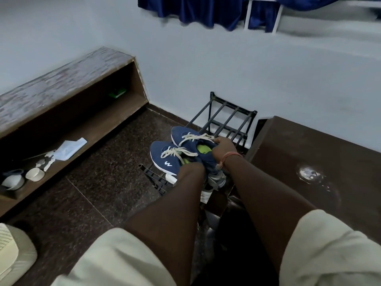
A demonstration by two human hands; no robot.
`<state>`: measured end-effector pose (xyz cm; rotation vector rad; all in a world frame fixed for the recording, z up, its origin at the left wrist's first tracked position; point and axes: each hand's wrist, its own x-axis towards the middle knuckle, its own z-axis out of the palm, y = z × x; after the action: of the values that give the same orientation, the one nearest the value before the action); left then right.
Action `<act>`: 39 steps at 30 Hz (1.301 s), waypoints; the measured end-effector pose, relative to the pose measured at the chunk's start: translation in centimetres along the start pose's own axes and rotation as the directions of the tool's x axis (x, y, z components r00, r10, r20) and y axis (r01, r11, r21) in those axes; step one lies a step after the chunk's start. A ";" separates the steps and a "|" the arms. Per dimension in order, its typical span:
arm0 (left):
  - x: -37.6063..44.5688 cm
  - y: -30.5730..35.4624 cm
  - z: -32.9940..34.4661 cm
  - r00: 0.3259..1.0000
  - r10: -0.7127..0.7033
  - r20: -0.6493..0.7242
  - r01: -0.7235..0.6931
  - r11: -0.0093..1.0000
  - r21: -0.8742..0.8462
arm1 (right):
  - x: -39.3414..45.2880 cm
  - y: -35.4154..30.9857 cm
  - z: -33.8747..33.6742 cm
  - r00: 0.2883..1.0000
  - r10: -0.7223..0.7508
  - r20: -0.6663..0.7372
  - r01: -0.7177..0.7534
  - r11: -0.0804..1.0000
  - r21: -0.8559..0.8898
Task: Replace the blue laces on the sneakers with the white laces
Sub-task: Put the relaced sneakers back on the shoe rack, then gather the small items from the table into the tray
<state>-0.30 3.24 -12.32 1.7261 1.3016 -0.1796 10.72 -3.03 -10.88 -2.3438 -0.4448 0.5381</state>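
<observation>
Sneakers [175,149], blue with white laces [185,144], sit side by side over a black rack [226,120]. Right hand [223,150] curls its fingers around the far sneaker's collar; left hand's fingers hide behind the near sneaker, grip unclear.

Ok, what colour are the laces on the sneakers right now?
White, or off-white, laces on both blue sneakers; the head view shows it.

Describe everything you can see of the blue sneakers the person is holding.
The blue sneakers are a pair with dark blue fabric uppers, white sole edges, white laces threaded through both and green insoles showing inside. One carries a small white logo on its side. They lie side by side, toes pointing away to the left, held above a black rack. The right hand grips the farther shoe at its opening; the left hand is mostly hidden at the nearer shoe's heel.
</observation>
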 end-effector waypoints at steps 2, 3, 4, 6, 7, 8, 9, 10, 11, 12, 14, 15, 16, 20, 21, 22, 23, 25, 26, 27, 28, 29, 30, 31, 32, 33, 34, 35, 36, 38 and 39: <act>-1.5 1.0 -0.2 0.999 0.027 -0.030 -0.028 1.000 -0.015 | -1.4 0.1 -0.5 1.000 0.008 -0.028 -0.008 1.000 0.002; -2.4 1.6 -0.3 0.996 0.073 -0.045 -0.074 0.997 -0.014 | -2.3 0.1 -1.0 0.999 0.006 -0.038 -0.006 1.000 0.002; -3.0 2.4 -0.4 0.987 0.125 -0.105 -0.116 0.990 0.086 | -3.0 0.2 -1.4 0.999 -0.009 -0.046 0.009 1.000 0.001; -4.9 3.9 -0.6 0.963 0.213 -0.165 -0.180 0.964 0.197 | -4.6 0.4 -2.6 0.997 -0.041 -0.064 0.041 0.999 -0.012; -5.5 4.7 -0.5 0.941 0.293 -0.170 -0.252 0.942 0.223 | -5.3 0.6 -3.3 0.995 -0.058 -0.083 0.056 0.998 -0.019; -6.5 5.6 -0.4 0.921 0.364 -0.141 -0.323 0.914 0.245 | -5.8 0.8 -4.0 0.991 -0.068 -0.112 0.066 0.998 -0.022; -7.1 6.2 0.0 0.891 0.435 -0.131 -0.388 0.880 0.275 | -6.4 1.0 -4.8 0.987 -0.068 -0.143 0.066 0.998 -0.019; -8.1 6.7 0.4 0.871 0.478 -0.111 -0.427 0.850 0.309 | -6.9 1.3 -5.7 0.982 -0.067 -0.174 0.064 0.998 -0.018; -8.7 7.3 1.0 0.850 0.518 -0.099 -0.461 0.821 0.336 | -7.6 1.8 -6.7 0.977 -0.063 -0.203 0.060 0.998 -0.023; -9.6 7.8 1.4 0.830 0.553 -0.079 -0.497 0.795 0.348 | -8.3 2.2 -7.8 0.970 -0.067 -0.235 0.062 0.998 -0.031; -11.4 8.7 2.7 0.775 0.629 -0.066 -0.576 0.745 0.337 | -9.7 3.3 -10.1 0.956 -0.070 -0.285 0.059 0.997 -0.047; -12.2 9.2 3.5 0.752 0.656 -0.056 -0.606 0.723 0.331 | -10.4 3.8 -11.4 0.949 -0.070 -0.307 0.056 0.997 -0.053; -13.2 9.7 4.4 0.735 0.677 -0.038 -0.632 0.704 0.324 | -11.2 4.5 -12.6 0.943 -0.064 -0.326 0.047 0.997 -0.057; -16.8 11.7 9.1 0.664 0.747 0.041 -0.726 0.630 0.274 | -14.2 8.1 -17.7 0.908 0.007 -0.419 -0.017 1.000 -0.020; -17.8 12.2 10.4 0.645 0.761 0.072 -0.748 0.610 0.262 | -14.9 9.3 -18.9 0.897 0.035 -0.440 -0.039 0.999 0.000; -18.8 12.6 11.5 0.629 0.770 0.103 -0.766 0.592 0.252 | -15.6 10.5 -20.0 0.886 0.066 -0.459 -0.063 0.998 0.022; -19.6 13.0 12.8 0.608 0.784 0.126 -0.785 0.570 0.242 | -16.2 11.7 -21.1 0.874 0.100 -0.477 -0.087 0.995 0.049; -21.3 13.6 15.4 0.574 0.800 0.173 -0.814 0.535 0.225 | -17.4 14.5 -22.9 0.843 0.169 -0.511 -0.139 0.986 0.096; -22.0 13.6 16.8 0.567 0.800 0.197 -0.821 0.529 0.216 | -18.0 15.9 -23.7 0.826 0.197 -0.527 -0.162 0.980 0.113; -22.5 13.6 18.3 0.559 0.799 0.222 -0.828 0.522 0.206 | -18.5 17.3 -24.3 0.811 0.230 -0.538 -0.187 0.973 0.135; -23.0 13.5 19.8 0.556 0.793 0.250 -0.831 0.519 0.201 | -19.0 18.7 -24.9 0.796 0.257 -0.548 -0.208 0.966 0.151; -23.3 13.3 21.2 0.552 0.788 0.274 -0.834 0.514 0.201 | -19.4 20.1 -25.3 0.784 0.288 -0.549 -0.233 0.958 0.169; -23.7 13.1 22.6 0.553 0.778 0.299 -0.833 0.514 0.203 | -19.8 21.6 -25.7 0.773 0.318 -0.549 -0.259 0.948 0.185; -23.8 12.9 23.9 0.552 0.769 0.323 -0.834 0.513 0.204 | -20.0 23.1 -26.0 0.759 0.354 -0.547 -0.288 0.935 0.207; -23.9 12.8 25.1 0.551 0.759 0.346 -0.834 0.513 0.202 | -20.1 24.5 -26.4 0.740 0.393 -0.545 -0.316 0.919 0.234; -23.9 12.9 26.4 0.550 0.752 0.364 -0.834 0.515 0.198 | -20.0 25.9 -26.8 0.719 0.425 -0.550 -0.334 0.905 0.263; -23.7 13.0 27.5 0.556 0.739 0.381 -0.829 0.524 0.195 | -19.8 27.2 -27.2 0.703 0.447 -0.554 -0.345 0.895 0.283; -23.4 13.2 28.7 0.565 0.725 0.394 -0.822 0.539 0.186 | -19.4 28.4 -27.6 0.692 0.459 -0.557 -0.352 0.888 0.295; -23.1 13.5 29.8 0.575 0.708 0.410 -0.812 0.556 0.178 | -18.9 29.5 -28.1 0.689 0.468 -0.554 -0.358 0.884 0.301; -22.3 14.4 32.0 0.590 0.671 0.449 -0.792 0.590 0.158 | -17.7 31.7 -28.9 0.690 0.475 -0.546 -0.360 0.880 0.311; -22.0 15.0 33.1 0.601 0.650 0.465 -0.778 0.609 0.153 | -17.0 32.8 -29.4 0.692 0.471 -0.547 -0.355 0.882 0.310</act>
<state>15.54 -36.04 -8.70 2.2608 0.2024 -0.2403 16.06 -49.88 -8.92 -2.2718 0.4426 -0.0192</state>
